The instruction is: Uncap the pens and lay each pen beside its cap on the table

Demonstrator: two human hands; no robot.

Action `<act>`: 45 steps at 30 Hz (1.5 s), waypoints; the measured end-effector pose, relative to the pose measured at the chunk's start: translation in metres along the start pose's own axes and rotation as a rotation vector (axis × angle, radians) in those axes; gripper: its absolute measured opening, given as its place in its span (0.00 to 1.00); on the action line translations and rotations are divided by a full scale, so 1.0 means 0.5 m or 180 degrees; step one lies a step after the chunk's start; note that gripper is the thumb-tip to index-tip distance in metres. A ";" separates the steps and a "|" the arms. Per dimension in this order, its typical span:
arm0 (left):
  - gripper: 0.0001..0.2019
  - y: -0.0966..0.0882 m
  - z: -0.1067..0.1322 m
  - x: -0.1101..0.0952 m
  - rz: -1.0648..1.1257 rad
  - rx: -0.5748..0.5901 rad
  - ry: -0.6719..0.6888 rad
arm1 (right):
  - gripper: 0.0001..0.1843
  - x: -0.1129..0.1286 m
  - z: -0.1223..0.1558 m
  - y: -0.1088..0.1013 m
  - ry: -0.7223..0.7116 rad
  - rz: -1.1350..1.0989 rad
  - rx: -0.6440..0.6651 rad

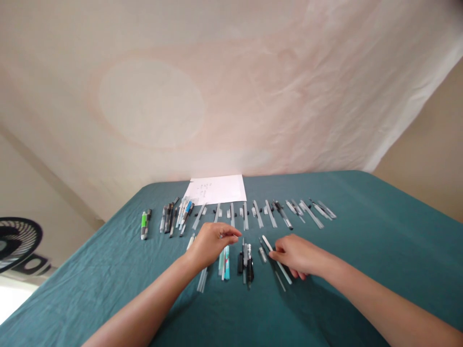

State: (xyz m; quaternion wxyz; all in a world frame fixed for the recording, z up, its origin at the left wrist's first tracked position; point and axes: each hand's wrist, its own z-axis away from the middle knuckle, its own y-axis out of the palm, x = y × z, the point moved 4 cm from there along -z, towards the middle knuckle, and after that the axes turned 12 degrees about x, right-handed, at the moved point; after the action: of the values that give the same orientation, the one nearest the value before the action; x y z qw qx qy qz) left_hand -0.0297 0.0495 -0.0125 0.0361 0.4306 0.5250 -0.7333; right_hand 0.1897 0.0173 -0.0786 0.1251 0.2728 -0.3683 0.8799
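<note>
Left hand (210, 243): fingers curled, pinched loosely above the teal pens (224, 262); hold unclear. Right hand (298, 254): fingertips on a clear barrel (278, 262), apparently gripping. Far row (260, 214) beyond the fingertips is laid out; near cluster remains unsorted.

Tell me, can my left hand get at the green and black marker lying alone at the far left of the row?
Probably yes: the green and black marker lies uncovered, and nothing stands between it and the left hand.
</note>
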 end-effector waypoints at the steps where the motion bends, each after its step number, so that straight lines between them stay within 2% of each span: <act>1: 0.09 0.002 0.000 0.002 0.0037 0.0023 -0.0003 | 0.22 0.003 0.000 -0.001 -0.0050 0.0103 -0.0071; 9: 0.07 0.006 -0.002 -0.002 0.0115 0.0101 -0.0053 | 0.20 0.016 -0.001 0.011 -0.0234 0.0372 -0.0036; 15: 0.06 0.015 -0.003 -0.006 0.0303 0.0149 -0.0047 | 0.19 0.030 0.009 0.015 -0.0359 0.0429 0.0184; 16: 0.06 0.018 -0.003 -0.006 0.0341 0.0166 -0.0037 | 0.19 0.034 0.011 0.012 -0.0370 0.0463 0.0118; 18: 0.06 0.026 -0.003 -0.007 0.0487 0.0220 -0.0031 | 0.19 0.046 0.017 0.000 -0.0465 0.0487 -0.0285; 21: 0.05 0.040 -0.001 -0.017 0.0699 0.0279 0.0003 | 0.14 0.077 0.031 -0.015 -0.0959 0.0086 -0.0960; 24: 0.04 0.053 0.003 -0.038 0.0557 0.0220 0.0163 | 0.12 0.102 0.039 -0.009 -0.1557 -0.0597 -0.0888; 26: 0.03 0.062 0.007 -0.053 0.0358 0.0149 0.0320 | 0.12 0.106 0.038 -0.003 -0.1715 -0.0881 -0.0769; 32: 0.05 0.093 0.012 -0.066 -0.0016 0.0131 0.0586 | 0.06 0.088 0.025 -0.003 -0.1682 -0.0892 -0.0517; 41: 0.05 0.104 0.010 -0.074 -0.0236 0.0021 0.0622 | 0.05 0.086 0.041 -0.018 -0.1546 -0.0140 -0.0503; 45: 0.06 0.100 0.017 -0.083 -0.1015 -0.0143 0.0589 | 0.05 0.067 0.028 -0.031 -0.1548 0.0296 -0.0640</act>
State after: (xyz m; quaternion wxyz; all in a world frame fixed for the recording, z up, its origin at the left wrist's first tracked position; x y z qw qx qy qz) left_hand 0.0167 0.0040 -0.0211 -0.1194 0.4066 0.6039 -0.6751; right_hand 0.1743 0.0187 -0.0426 0.0188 0.4452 -0.4852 0.7523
